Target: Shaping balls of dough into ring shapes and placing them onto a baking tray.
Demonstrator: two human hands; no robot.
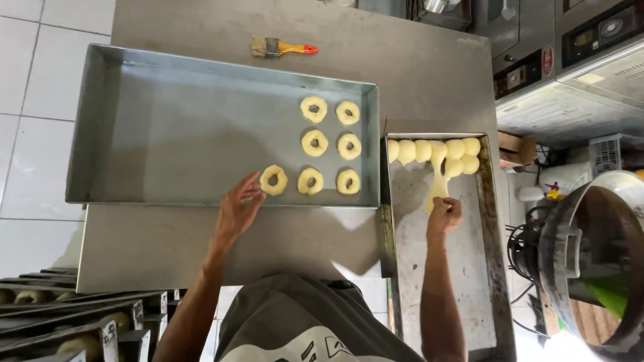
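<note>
**A:** What sits farthest left of the big pan?

**B:** Dark racks point(67, 322) below its left corner, with pale dough pieces in them. The big pan point(168, 134) itself is a deep grey metal one on a steel table point(416, 60). A brush point(282, 47) with a yellow and red handle lies on the table just above the pan's top rim.

**A:** And inside the pan?

**B:** Seven dough rings point(329, 144) bunched in its right end. The seventh ring point(274, 179) is at the left end of the bottom row, near the pan's lower rim.

**A:** The left hand?

**B:** The left hand point(238, 208) reaches over that lower rim, fingers slightly apart, tips touching the seventh ring.

**A:** Right of the pan?

**B:** A flat tray point(463, 268) touches its right wall. Dough balls point(436, 151) are packed along the tray's far end. The right hand point(444, 216) has its fingers closed on a stretched strip of dough point(438, 179) that runs up to the balls.

**A:** Further right?

**B:** A mixer bowl point(597, 255), well apart from the pan.
</note>
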